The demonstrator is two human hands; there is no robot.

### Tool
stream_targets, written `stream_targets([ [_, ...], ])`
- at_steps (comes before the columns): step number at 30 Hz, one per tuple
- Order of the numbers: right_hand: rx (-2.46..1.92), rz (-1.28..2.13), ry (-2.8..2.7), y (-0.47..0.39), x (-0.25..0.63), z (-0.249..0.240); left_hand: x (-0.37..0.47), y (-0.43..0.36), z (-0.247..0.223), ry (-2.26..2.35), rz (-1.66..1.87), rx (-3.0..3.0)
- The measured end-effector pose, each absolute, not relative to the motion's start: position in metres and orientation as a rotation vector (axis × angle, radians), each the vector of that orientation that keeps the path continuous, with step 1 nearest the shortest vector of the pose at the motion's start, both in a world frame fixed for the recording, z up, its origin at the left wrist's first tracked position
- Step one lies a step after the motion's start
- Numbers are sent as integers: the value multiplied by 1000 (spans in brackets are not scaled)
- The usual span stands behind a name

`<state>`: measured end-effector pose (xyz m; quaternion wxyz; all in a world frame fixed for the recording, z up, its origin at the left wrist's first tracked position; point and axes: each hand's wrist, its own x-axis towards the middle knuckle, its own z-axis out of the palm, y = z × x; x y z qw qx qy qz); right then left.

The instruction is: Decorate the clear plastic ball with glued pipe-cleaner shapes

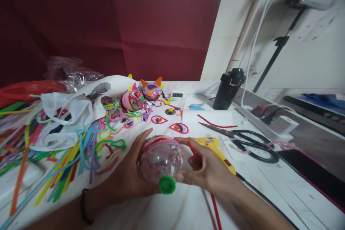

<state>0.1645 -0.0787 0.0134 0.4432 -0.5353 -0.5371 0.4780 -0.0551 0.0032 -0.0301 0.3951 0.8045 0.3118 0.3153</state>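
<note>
My left hand is wrapped around the side of a clear, rounded plastic bottle. Pink and red pipe cleaner bands circle the bottle's far part, and a fuzzy green disc covers its near end. With my right hand I grip a red pipe cleaner, which runs through the fingers and hangs down below. The thumb and index finger of that hand also touch the bottle's right side. Just beyond the bottle lie two eye shapes, one being a pink-edged eye.
A yellow glue gun, black-handled scissors and a phone lie at right, near a black tumbler. Loose pipe cleaners and a white bag cover the left. Two decorated balls, one an orange-eared ball, stand behind.
</note>
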Motion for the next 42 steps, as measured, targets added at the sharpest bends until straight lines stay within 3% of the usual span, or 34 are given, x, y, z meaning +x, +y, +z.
stream_targets([
  [27, -1386, 920, -1588, -83, 161, 11, -51, 7, -31, 497, 772, 1783],
  [42, -1301, 906, -1550, -80, 162, -4, -46, 4, -31, 661, 830, 1874],
])
